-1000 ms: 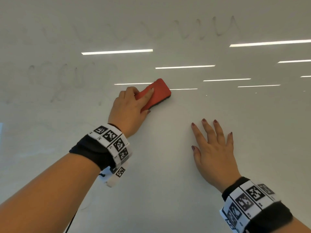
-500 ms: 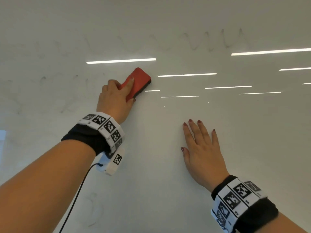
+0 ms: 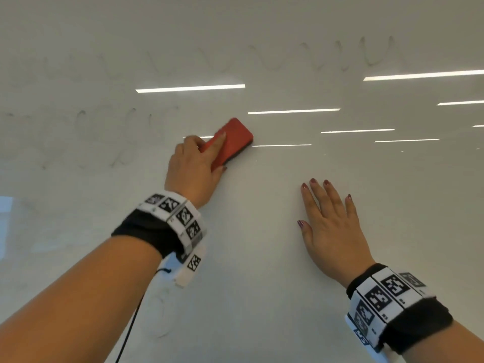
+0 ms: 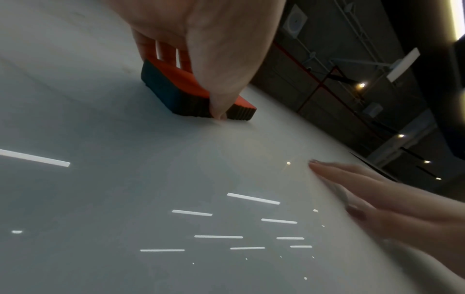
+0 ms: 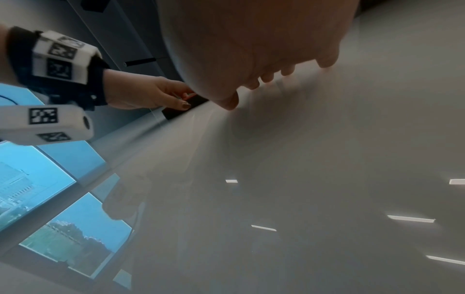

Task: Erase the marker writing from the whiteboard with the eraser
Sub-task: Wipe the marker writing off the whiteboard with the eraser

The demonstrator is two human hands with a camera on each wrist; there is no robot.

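Note:
A red eraser [image 3: 231, 142] with a dark felt underside [image 4: 176, 95] lies flat against the whiteboard [image 3: 262, 244]. My left hand [image 3: 199, 163] grips it, fingers over its red back and thumb at its lower edge. Faint grey marker traces [image 3: 340, 56] run across the top of the board, and more smudged traces [image 3: 104, 132] sit left of the eraser. My right hand [image 3: 327, 221] lies flat on the board to the right and below, fingers spread and straight, holding nothing. The right wrist view catches the left hand [image 5: 151, 93] and the eraser's dark edge [image 5: 181, 111].
Bright ceiling-light reflections [image 3: 191, 88] streak the glossy board. A faint scribble [image 3: 162, 318] shows near the lower left by my left forearm. A window reflection [image 5: 37, 189] appears at the board's left side. Past the board's edge lies a dark ceiling with lamps [image 4: 362, 85].
The left hand slid the eraser left and up half a second ago, and it is now back to the right near the middle. The right hand stayed flat on the board.

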